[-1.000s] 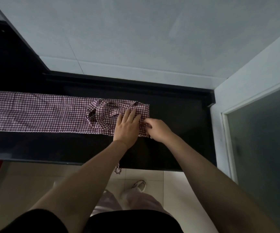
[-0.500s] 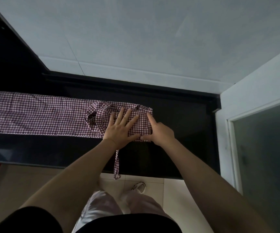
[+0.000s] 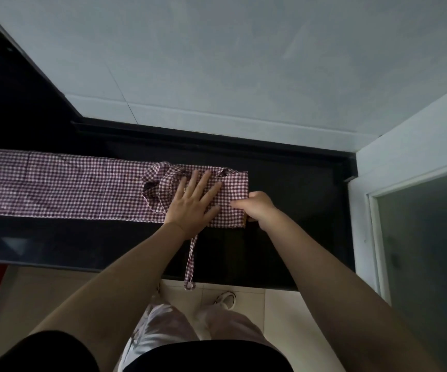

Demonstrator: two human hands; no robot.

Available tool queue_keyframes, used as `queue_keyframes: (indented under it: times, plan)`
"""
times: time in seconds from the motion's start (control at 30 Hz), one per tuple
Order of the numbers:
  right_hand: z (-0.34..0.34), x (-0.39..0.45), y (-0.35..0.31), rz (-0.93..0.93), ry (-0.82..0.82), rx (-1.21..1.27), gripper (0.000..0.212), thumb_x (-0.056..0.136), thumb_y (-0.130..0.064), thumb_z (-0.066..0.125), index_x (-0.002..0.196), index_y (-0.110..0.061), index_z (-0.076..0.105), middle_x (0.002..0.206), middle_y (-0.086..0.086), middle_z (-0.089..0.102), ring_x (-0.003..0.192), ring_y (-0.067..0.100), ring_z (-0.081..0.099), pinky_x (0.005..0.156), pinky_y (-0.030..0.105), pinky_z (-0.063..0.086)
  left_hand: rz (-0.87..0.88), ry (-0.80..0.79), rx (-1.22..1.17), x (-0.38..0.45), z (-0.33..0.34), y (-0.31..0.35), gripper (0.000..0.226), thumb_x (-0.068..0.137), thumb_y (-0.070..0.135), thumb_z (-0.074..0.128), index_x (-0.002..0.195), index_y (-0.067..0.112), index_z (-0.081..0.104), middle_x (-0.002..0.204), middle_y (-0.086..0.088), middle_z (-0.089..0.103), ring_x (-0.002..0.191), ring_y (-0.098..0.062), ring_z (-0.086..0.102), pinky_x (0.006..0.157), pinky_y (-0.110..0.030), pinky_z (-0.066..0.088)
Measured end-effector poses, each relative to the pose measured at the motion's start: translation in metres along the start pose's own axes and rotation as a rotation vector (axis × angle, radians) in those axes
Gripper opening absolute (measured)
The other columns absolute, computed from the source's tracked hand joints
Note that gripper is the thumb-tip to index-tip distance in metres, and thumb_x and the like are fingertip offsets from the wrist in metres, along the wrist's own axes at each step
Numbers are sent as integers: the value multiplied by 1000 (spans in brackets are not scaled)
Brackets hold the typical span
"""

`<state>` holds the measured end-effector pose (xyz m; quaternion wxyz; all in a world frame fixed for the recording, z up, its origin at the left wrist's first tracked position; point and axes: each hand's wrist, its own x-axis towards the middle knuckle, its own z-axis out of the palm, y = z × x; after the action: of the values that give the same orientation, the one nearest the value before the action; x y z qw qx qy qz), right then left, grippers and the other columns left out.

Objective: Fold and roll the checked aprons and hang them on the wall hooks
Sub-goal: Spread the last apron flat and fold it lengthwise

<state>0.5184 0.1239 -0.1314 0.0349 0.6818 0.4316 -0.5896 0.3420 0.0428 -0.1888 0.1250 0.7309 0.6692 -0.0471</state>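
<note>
A purple-and-white checked apron (image 3: 64,186) lies folded into a long strip on the black counter (image 3: 292,224), running off the left edge of view. Its right end is bunched with looped straps. One strap (image 3: 191,260) hangs over the counter's front edge. My left hand (image 3: 194,204) lies flat on the right end, fingers spread. My right hand (image 3: 257,208) curls its fingers around the apron's right edge, pinching the cloth. No wall hooks are in view.
A pale tiled wall (image 3: 230,63) rises behind the counter. A white frame with a frosted glass panel (image 3: 426,251) stands at the right. Below the counter edge are pale floor tiles (image 3: 281,312), my legs and a shoe (image 3: 226,299).
My left hand has spread flatter over the apron's right end. My right hand has moved from the near edge to grip the right edge. The strap now hangs further over the counter's front.
</note>
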Motion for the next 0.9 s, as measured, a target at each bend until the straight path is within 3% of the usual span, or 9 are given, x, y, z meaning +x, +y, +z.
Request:
queue_keyframes:
  times: [0.1, 0.23, 0.33, 0.5, 0.6, 0.67, 0.73, 0.83, 0.9]
  plan:
    - [-18, -6, 6, 2, 48, 106, 16, 90, -18, 66, 106, -14, 65, 101, 3, 67, 84, 14, 63, 61, 26, 44, -132, 76, 47, -8, -2, -9, 69, 97, 61, 7, 157, 28, -1, 165, -9, -9, 150, -31, -16, 120, -53, -12]
    - [-42, -11, 19, 26, 205, 196, 5, 91, -19, 64, 95, -16, 63, 94, 3, 66, 79, 14, 61, 57, 25, 40, -143, -81, 16, -7, -8, -2, 72, 95, 68, 10, 155, 33, -11, 164, -3, -18, 149, -35, -19, 117, -59, -10]
    - [-58, -13, 26, 7, 373, 84, 11, 94, -25, 60, 87, -16, 61, 95, 4, 66, 74, 14, 58, 54, 25, 36, -70, -189, -16, 5, -12, 24, 74, 95, 69, 10, 156, 33, -13, 165, -3, -18, 150, -34, -16, 122, -55, -1]
    - [-92, -35, 37, -90, 692, -166, 15, 93, -28, 56, 98, -14, 59, 94, 1, 61, 75, 17, 55, 59, 28, 39, 34, -257, -159, 31, -20, 81, 71, 99, 65, 20, 158, 32, -5, 166, -2, -13, 151, -33, -13, 123, -51, 3]
    - [-106, -53, 38, -123, 831, -358, 19, 92, -26, 55, 103, -10, 55, 98, 5, 61, 80, 23, 55, 63, 31, 38, 107, -129, -379, 33, -29, 98, 67, 101, 52, 39, 158, 33, 11, 167, 0, -3, 153, -27, -4, 123, -50, 11]
    - [-104, -60, 31, -137, 846, -431, 22, 92, -27, 56, 106, -10, 54, 102, 7, 62, 85, 26, 60, 63, 32, 40, -19, 90, -372, 24, -31, 96, 60, 98, 39, 49, 153, 28, 28, 163, -7, 17, 150, -30, 16, 118, -52, 23]
    - [-91, -67, 21, -183, 818, -452, 26, 91, -30, 60, 108, -11, 54, 104, 7, 63, 91, 27, 63, 69, 36, 50, -348, 171, -305, 10, -33, 83, 52, 93, 34, 52, 141, 21, 41, 148, -14, 36, 135, -33, 36, 107, -53, 35]
    - [-53, -74, -1, -247, 756, -471, 29, 92, -30, 62, 115, -13, 56, 107, 6, 64, 94, 26, 65, 80, 42, 56, -834, -60, -392, -10, -35, 50, 52, 90, 37, 51, 134, 11, 41, 140, -17, 36, 127, -36, 35, 103, -54, 36]
    - [-22, -78, -15, -298, 710, -474, 23, 94, -28, 61, 112, -14, 57, 102, 3, 64, 87, 21, 62, 76, 36, 53, -884, -148, -469, -18, -37, 31, 55, 91, 39, 49, 137, 11, 39, 144, -16, 32, 131, -36, 31, 104, -56, 35]
